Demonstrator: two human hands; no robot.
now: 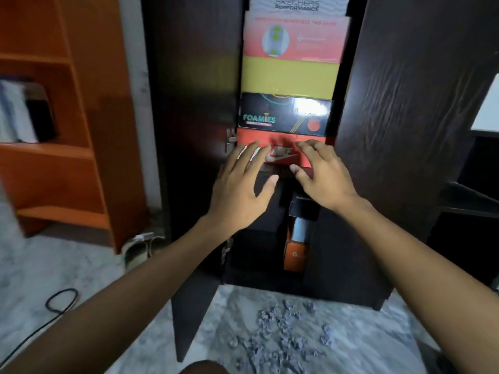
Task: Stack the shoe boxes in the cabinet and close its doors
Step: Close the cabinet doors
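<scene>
The room has a pale marbled stone floor [89, 268], and in the middle stands a tall dark brown wooden cabinet [194, 76] with both doors swung open.

Far to the left of the cabinet is an orange wooden shelf unit [67, 130]; one of its shelves holds a blurred white and dark object, which I cannot identify. Below it, on the floor, lies a thin black cable [58, 306]. Just beside the cabinet's left side there is a pale sandal [140, 249] on the floor.

Inside the cabinet the shoe boxes stand in one pile. From the top: a white box printed "Skechers Performance" [297, 4], a pink-orange cardboard box with a round picture [294, 39], a plain yellow box [289, 76], a glossy black box marked "Foamies" [283, 114], and at the bottom a red Nike box [280, 149]. In the cabinet's lower compartment an orange and dark box [295, 252] stands upright.

The left hand [240, 179] is at the left part of the red Nike box, fingers straight and spread apart, fingertips against its front. The right hand [321, 174] is at the right part of the same box, fingers spread and slightly bent, tips on its front.

In front of the cabinet, scattered grey crumpled scraps [286, 338] lie on the floor.
</scene>
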